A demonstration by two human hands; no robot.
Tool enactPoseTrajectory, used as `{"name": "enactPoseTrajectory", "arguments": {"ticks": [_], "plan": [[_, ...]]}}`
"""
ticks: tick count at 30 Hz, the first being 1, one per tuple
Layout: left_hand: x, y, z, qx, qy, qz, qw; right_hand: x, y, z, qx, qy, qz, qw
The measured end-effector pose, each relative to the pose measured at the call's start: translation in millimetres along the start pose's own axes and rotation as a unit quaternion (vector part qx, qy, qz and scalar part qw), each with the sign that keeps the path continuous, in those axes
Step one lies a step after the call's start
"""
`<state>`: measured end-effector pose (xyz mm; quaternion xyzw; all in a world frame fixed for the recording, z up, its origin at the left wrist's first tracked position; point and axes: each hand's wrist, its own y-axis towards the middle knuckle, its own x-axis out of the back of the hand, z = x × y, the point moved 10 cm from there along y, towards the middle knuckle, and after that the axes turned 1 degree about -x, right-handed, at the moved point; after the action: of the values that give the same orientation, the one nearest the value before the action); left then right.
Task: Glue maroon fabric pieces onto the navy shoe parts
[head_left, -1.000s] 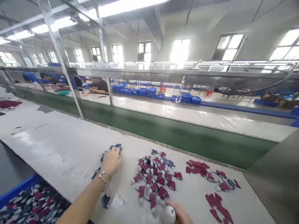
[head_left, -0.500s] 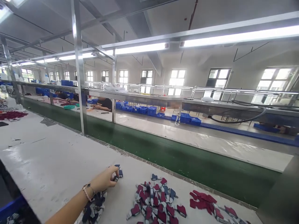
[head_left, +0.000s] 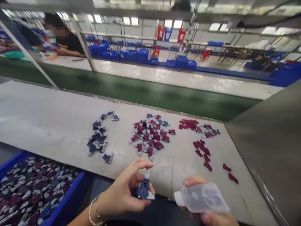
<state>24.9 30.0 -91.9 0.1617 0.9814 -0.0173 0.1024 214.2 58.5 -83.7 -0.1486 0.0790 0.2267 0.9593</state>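
Observation:
In my left hand (head_left: 131, 188) is a small navy and white shaped piece (head_left: 143, 187), pinched between thumb and fingers near the table's front edge. My right hand (head_left: 211, 216) is wrapped round a translucent plastic bottle (head_left: 203, 197), tilted on its side with its white cap facing the left hand. Beyond the hands lies a heap of maroon and white pieces (head_left: 150, 135), with some blue ones among them. A row of navy pieces (head_left: 97, 138) lies to its left. Flat maroon pieces (head_left: 202, 149) are spread at the right.
A blue crate (head_left: 68, 201) full of similar pieces stands at the lower left. A metal panel (head_left: 265, 141) bounds the table on the right. Past the table's far edge runs a green belt (head_left: 131, 92). Across it a person (head_left: 68, 40) sits at another bench.
The view has tipped down and turned right. My left hand has come back from the navy pieces to the table's front with one piece. My right hand and the bottle have come into view.

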Motion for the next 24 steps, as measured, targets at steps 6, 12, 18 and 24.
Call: {"name": "enactPoseTrajectory", "arguments": {"ticks": [6,12,18,24], "plan": [[2.4,7.4,5.0,-0.013,0.084,-0.015,0.996,-25.4,-0.4,11.3,0.011,-0.064,0.012,0.998],[21.3,21.9,11.7,-0.016,0.175,-0.08,0.981,-25.8,6.2,10.0,0.027,-0.055,0.03,0.998],[23.2,24.0,7.4,-0.048,0.211,-0.111,0.97,-24.6,11.1,12.5,0.036,-0.105,0.037,0.993],[15.1,21.6,-5.5,-0.105,0.22,-0.138,0.96,-35.5,9.4,26.3,0.12,-0.22,-0.027,0.968]]}}
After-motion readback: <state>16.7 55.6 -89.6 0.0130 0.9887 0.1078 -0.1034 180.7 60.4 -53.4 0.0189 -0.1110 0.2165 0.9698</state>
